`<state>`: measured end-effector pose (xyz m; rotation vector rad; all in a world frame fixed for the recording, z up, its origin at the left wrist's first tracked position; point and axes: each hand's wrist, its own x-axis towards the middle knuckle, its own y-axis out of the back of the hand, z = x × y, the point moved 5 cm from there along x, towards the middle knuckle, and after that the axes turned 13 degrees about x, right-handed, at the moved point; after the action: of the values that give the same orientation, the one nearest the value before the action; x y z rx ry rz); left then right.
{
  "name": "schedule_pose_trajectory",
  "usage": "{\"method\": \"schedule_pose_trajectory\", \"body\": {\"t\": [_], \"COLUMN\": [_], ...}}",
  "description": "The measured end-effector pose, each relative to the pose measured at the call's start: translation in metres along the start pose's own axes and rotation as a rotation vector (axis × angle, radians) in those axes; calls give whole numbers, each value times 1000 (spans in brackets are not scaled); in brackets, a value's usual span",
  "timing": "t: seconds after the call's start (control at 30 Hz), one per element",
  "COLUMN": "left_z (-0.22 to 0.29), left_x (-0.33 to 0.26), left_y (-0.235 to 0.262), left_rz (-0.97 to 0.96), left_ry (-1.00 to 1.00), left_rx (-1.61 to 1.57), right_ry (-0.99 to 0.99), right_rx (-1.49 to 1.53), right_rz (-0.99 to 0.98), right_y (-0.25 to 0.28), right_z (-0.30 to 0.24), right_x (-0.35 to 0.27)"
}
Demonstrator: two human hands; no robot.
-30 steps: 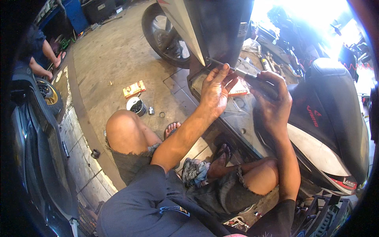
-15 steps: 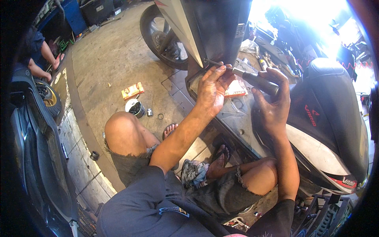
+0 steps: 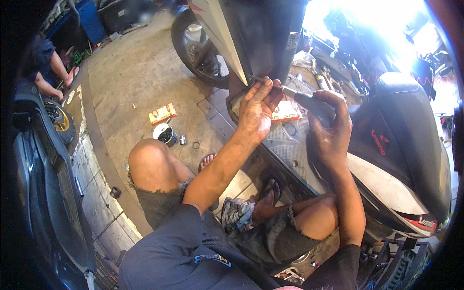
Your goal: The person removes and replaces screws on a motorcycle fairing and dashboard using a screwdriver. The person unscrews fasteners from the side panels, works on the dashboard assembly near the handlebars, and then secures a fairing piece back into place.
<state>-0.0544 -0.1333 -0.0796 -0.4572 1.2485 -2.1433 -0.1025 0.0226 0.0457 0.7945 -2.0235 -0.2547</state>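
My right hand [image 3: 332, 128] is wrapped round the dark handle of a screwdriver [image 3: 303, 99]. My left hand [image 3: 256, 112] pinches its thin shaft between thumb and fingers, palm turned up. The screwdriver's tip meets the lower edge of the scooter's dark front panel [image 3: 270, 41], beside the pointed end of a white trim piece [image 3: 227, 43]. Whether a screw sits at the tip is too small to tell. Under my hands, a red and white box [image 3: 287, 112] lies on the grey footboard [image 3: 297, 157].
Left of the scooter stand a white tub [image 3: 161, 129] of dark parts, a metal socket [image 3: 182, 139], a small ring [image 3: 196, 145] and another box [image 3: 163, 113]. The scooter's seat [image 3: 398, 116] rises at right. A second scooter [image 3: 53, 179] and another person's legs [image 3: 60, 70] are at left.
My right hand and the screwdriver's handle have shifted slightly left, toward the front panel. My left hand has moved a little left along with the shaft.
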Motion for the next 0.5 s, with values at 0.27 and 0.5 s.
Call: {"method": "schedule_pose_trajectory", "body": {"t": [0.27, 0.5], "left_z": [0, -4], "left_x": [2, 4], "left_y": [3, 7], "left_rz": [-50, 1], "left_ry": [-31, 1], "left_rx": [-36, -30], "right_ry": [-232, -40], "right_rx": [-64, -46], "right_rz": [6, -71], "right_y": [-2, -2], "right_z": [-3, -8], "right_x": [-4, 0]}}
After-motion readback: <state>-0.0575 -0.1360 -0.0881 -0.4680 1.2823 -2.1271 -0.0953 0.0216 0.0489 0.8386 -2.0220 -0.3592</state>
